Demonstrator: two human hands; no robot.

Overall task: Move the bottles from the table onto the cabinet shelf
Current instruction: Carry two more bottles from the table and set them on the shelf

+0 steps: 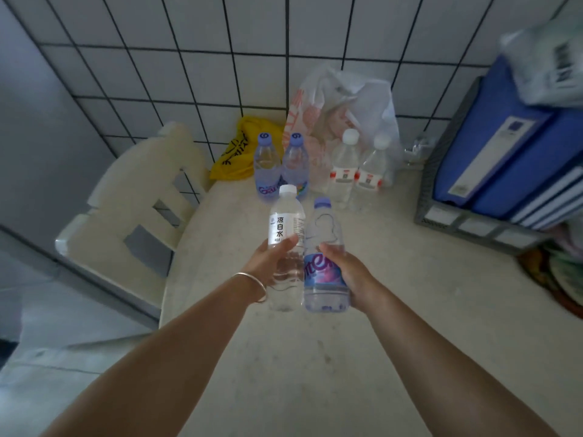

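Bottles: my left hand (268, 263) grips clear bottle (285, 247), right hand (347, 272) grips purple bottle (325, 257), mid-frame above bench (378, 310); next carry to shelf, out of view.

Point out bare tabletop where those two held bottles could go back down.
Free: the near table, between the hands and the file tray. Crowded: the back by the wall, with four standing bottles, plastic bag and yellow bag.
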